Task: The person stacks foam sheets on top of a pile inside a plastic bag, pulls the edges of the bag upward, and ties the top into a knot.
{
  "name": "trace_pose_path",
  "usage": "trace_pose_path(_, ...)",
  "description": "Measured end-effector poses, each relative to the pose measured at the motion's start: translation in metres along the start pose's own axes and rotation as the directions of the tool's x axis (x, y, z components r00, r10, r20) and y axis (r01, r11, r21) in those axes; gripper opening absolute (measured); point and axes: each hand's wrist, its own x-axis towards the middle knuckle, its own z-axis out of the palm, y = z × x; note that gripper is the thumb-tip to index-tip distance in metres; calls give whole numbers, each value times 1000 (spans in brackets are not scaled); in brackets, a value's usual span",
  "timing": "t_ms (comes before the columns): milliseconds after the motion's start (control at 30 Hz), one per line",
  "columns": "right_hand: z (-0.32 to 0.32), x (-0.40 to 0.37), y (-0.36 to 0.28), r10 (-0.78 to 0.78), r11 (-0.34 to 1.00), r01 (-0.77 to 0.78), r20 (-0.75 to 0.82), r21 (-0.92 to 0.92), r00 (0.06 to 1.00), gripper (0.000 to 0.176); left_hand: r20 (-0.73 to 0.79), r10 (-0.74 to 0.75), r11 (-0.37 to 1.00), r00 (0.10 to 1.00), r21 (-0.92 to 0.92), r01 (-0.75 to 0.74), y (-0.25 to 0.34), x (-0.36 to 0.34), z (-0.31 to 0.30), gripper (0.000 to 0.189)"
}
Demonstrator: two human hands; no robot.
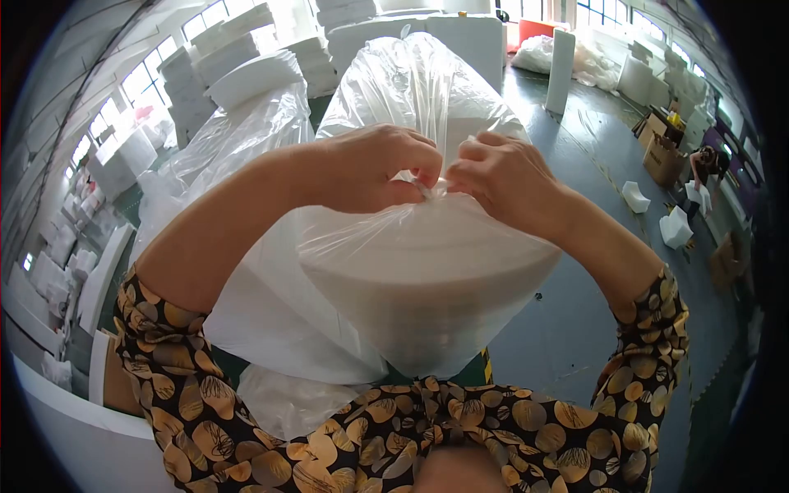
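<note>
A large clear plastic bag point(468, 90) covers a bulky white roll point(427, 287) standing right in front of me. Its gathered neck bunches at the middle of the top, with folds running away to the far side. My left hand point(390, 171) pinches the gathered plastic from the left, thumb and forefinger closed on it. From the right, my right hand point(505, 177) grips the same bunch with curled fingers. Both hands nearly meet there, and the exact twist or knot between the fingertips is partly hidden.
Beside it on the left stands another plastic-wrapped white roll point(271, 279). White foam stacks point(238, 41) line the back. To the right on the grey floor point(567, 329) are an upright white roll point(560, 72), cardboard boxes point(664, 156), white foam pieces point(676, 228) and a bending person point(707, 164).
</note>
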Motion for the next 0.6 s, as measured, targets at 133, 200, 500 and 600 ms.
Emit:
trace_pose_path(133,-10,3,-11,-417,851,281,-247,-443,875,10,104,-146,928,984,-330,172,-14,1,4,7)
trace_pose_path(200,-8,0,-17,-415,847,277,-239,-454,878,10,142,-181,897,973,-383,223,-21,1,5,7)
trace_pose_path(500,-3,-3,-38,99,879,-51,-76,474,992,9,130,-375,685,918,-628,369,-14,-5,28,11)
trace_pose_path(600,-2,-2,-37,165,810,-131,-8,571,986,7,71,-415,635,907,-691,345,-13,-9,33,14)
